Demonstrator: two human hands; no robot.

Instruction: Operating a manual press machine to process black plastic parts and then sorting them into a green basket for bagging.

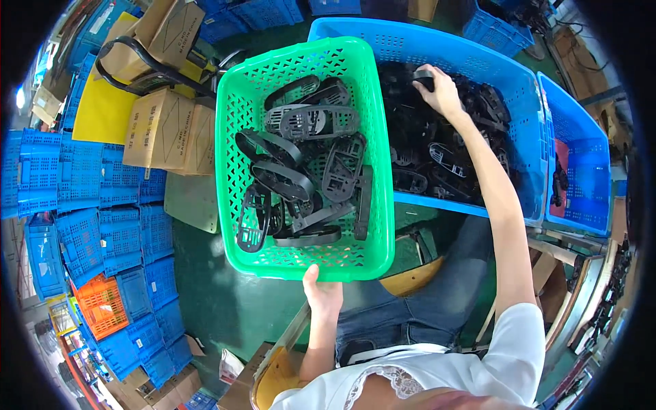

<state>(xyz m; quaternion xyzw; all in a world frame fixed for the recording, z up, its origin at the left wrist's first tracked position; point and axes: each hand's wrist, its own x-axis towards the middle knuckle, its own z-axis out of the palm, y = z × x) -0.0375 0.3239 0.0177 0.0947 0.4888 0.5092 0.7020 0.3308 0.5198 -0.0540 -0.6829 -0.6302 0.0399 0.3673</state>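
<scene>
A green plastic basket [384,205] stands in front of me. My left hand [324,295] grips its near rim, thumb on top and the other fingers hidden beneath. Inside the basket lie several black, oval, slotted plastic parts [318,123], some flat and some on edge. To the right, a large blue crate [471,56] holds a heap of similar black parts [447,158]. Above that heap is my right hand [444,96], closed on one black plastic part [424,77] with a rounded end. The basket's right side overlaps the crate's left end.
A second blue crate [589,160] stands farther right with a reddish item inside. Cardboard boxes [160,130] and a black curved handle [147,58] are at the left. Stacked blue crates [82,171] and an orange crate [100,307] line the far left.
</scene>
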